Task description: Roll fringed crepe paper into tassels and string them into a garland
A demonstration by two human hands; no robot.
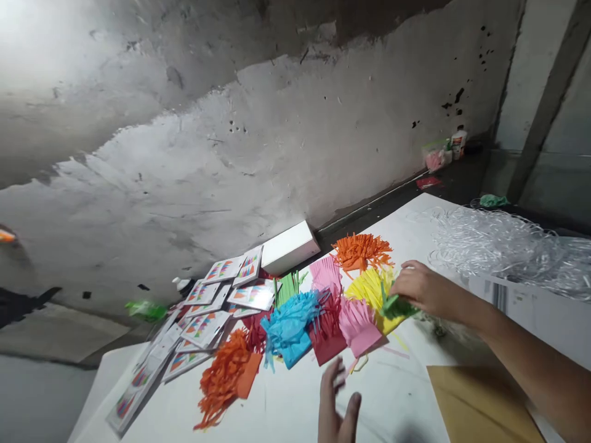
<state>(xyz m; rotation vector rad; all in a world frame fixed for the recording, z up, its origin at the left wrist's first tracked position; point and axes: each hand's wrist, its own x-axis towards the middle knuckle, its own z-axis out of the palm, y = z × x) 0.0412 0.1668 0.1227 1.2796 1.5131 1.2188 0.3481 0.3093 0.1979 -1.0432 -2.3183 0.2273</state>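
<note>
My right hand point(420, 289) is closed on a green fringed paper piece point(398, 306) at the right end of a row of coloured fringed papers. A yellow fringed paper point(369, 289) lies just left of it, partly under the green. My left hand point(336, 406) hovers at the bottom middle, fingers apart and holding nothing. Nearest to it are a pink fringed paper point(359, 326) and a dark red one point(327, 332). Farther left are a blue fringed paper point(290, 326) and an orange one point(228, 375). Another orange bundle point(362, 251) sits at the back.
Printed packets point(205, 329) pile up on the left of the white table point(286, 406), near a white box point(290, 246). Clear plastic strips point(498, 246) heap at the right. Brown cardboard point(475, 400) lies front right. A rough wall point(277, 141) stands behind.
</note>
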